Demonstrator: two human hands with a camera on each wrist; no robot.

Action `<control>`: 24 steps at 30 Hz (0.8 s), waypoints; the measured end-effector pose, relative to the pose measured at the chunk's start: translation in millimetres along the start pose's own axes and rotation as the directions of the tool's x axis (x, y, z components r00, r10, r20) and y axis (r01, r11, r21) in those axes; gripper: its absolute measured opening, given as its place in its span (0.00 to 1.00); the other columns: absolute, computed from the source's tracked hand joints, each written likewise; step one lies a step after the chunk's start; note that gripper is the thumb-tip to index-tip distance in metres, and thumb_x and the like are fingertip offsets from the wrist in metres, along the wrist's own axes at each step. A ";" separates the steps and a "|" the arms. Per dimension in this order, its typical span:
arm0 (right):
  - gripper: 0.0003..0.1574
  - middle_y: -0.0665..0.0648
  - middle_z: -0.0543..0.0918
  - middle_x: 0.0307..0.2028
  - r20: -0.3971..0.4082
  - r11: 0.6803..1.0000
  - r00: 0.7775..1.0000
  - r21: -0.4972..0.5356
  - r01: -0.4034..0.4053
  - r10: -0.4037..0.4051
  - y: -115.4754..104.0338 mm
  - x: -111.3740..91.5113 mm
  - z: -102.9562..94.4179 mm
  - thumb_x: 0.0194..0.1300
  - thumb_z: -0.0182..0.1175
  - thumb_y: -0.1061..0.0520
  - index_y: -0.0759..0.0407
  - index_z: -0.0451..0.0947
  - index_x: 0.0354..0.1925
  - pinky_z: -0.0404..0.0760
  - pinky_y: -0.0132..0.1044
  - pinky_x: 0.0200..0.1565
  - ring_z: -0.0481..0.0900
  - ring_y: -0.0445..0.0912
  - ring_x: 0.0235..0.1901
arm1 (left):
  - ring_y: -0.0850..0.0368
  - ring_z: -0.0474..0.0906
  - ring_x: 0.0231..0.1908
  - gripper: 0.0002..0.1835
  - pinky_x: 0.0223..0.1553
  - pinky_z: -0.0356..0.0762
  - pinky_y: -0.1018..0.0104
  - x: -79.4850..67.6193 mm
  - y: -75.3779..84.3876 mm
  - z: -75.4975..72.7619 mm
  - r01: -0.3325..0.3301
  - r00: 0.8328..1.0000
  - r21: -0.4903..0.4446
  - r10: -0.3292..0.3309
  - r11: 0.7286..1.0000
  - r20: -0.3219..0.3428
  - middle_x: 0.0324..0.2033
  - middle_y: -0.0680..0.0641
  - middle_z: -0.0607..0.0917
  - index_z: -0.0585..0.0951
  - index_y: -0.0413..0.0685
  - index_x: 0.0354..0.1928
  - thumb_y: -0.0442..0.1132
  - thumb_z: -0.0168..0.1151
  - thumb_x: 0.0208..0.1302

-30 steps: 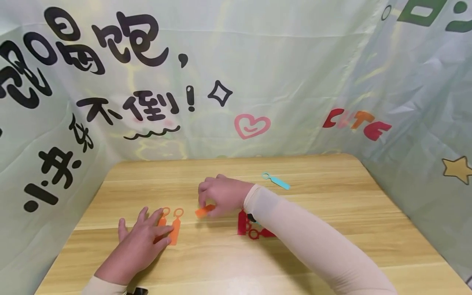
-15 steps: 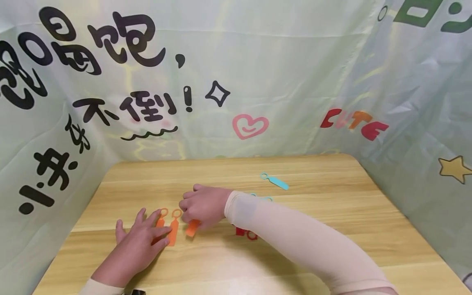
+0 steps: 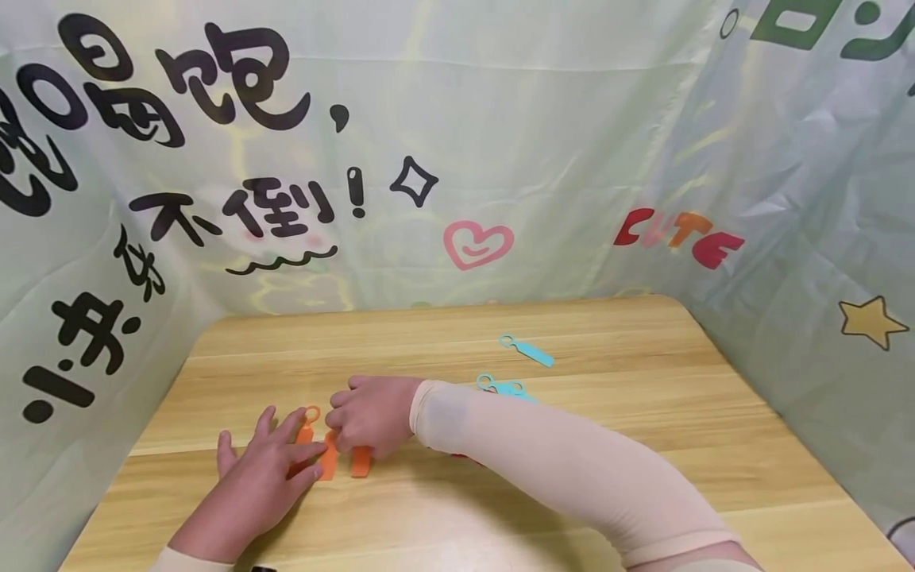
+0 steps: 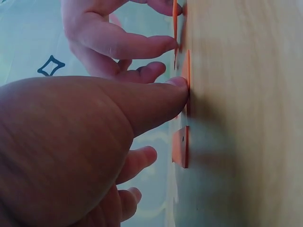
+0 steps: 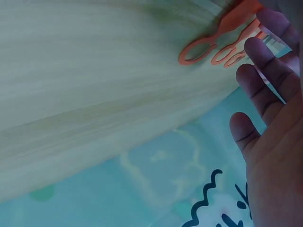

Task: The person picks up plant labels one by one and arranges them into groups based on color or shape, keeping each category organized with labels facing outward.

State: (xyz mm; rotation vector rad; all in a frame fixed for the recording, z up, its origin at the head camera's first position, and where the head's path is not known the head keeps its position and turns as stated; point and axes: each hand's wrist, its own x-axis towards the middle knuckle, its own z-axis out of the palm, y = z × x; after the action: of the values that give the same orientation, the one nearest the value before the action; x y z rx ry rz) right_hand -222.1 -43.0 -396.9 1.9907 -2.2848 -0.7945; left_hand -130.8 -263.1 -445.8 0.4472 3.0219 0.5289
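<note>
Three flat orange ring-ended tags line up at the left of the table. My left hand [image 3: 268, 469] spreads over two of them, an orange tag on the left [image 3: 305, 434] and a middle orange tag [image 3: 328, 462]. In the left wrist view its thumb presses the middle tag, while the leftmost tag [image 4: 180, 147] lies beyond. My right hand [image 3: 377, 415] pinches the third orange tag [image 3: 360, 462] just right of them, almost upon the wood. The right wrist view shows that tag's ring [image 5: 196, 52] pointing away; its grip is partly out of frame.
Several light-blue tags [image 3: 509, 388] lie behind my right forearm, which mostly covers some red pieces [image 3: 468, 458]. A lone blue tag [image 3: 532, 353] is farther back on the wooden table [image 3: 643, 381]. Printed cloth [image 3: 557, 159] hangs around the back and sides.
My right hand has moved left and nearer with its orange tag, turning it parallel beside the other two. The left hand keeps its place. The blue tags by the forearm have come into sight.
</note>
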 end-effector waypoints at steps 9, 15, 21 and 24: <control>0.15 0.38 0.79 0.55 0.013 1.000 1.000 0.017 -0.011 0.010 -0.2 3.3 -1.1 0.75 0.68 0.43 0.27 0.87 0.57 0.69 0.34 0.50 0.72 0.41 0.54 | 0.16 0.49 0.80 0.18 0.63 0.31 0.05 -0.5 1.8 -0.1 -0.005 1.000 0.010 0.005 1.000 0.000 0.79 0.35 0.72 0.94 0.60 0.59 0.52 0.79 0.70; 0.20 0.38 0.79 0.56 0.006 0.998 1.000 0.059 -0.010 0.009 -2.2 3.3 -1.2 0.76 0.67 0.44 0.26 0.86 0.62 0.69 0.35 0.50 0.71 0.41 0.55 | 0.16 0.49 0.80 0.19 0.63 0.31 0.05 -3.4 1.1 0.4 -0.015 1.000 -0.004 0.015 1.000 -0.003 0.80 0.35 0.72 0.94 0.59 0.60 0.52 0.79 0.69; 0.24 0.39 0.79 0.56 -0.045 0.965 0.995 0.252 -0.075 0.089 14.4 -13.3 -2.5 0.72 0.69 0.45 0.33 0.85 0.65 0.73 0.36 0.54 0.73 0.41 0.57 | 0.16 0.50 0.80 0.18 0.63 0.31 0.05 -2.5 0.4 0.0 -0.034 0.999 -0.013 0.034 0.999 -0.011 0.80 0.35 0.72 0.94 0.60 0.59 0.51 0.78 0.71; 0.20 0.40 0.81 0.57 -0.097 0.934 0.981 0.335 -0.125 0.167 27.5 -26.1 -1.3 0.74 0.68 0.44 0.38 0.87 0.61 0.74 0.38 0.55 0.75 0.41 0.59 | 0.16 0.50 0.80 0.17 0.63 0.31 0.05 -1.5 0.8 -0.3 -0.034 0.999 -0.009 0.034 0.999 -0.016 0.80 0.35 0.72 0.94 0.60 0.58 0.51 0.78 0.71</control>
State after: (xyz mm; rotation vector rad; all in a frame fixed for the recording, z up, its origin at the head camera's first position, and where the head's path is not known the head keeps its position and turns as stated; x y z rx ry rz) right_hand -242.1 -17.5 -377.2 1.8852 -2.5904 -0.2835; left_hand -129.2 -263.0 -445.2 0.4971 3.0308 0.5508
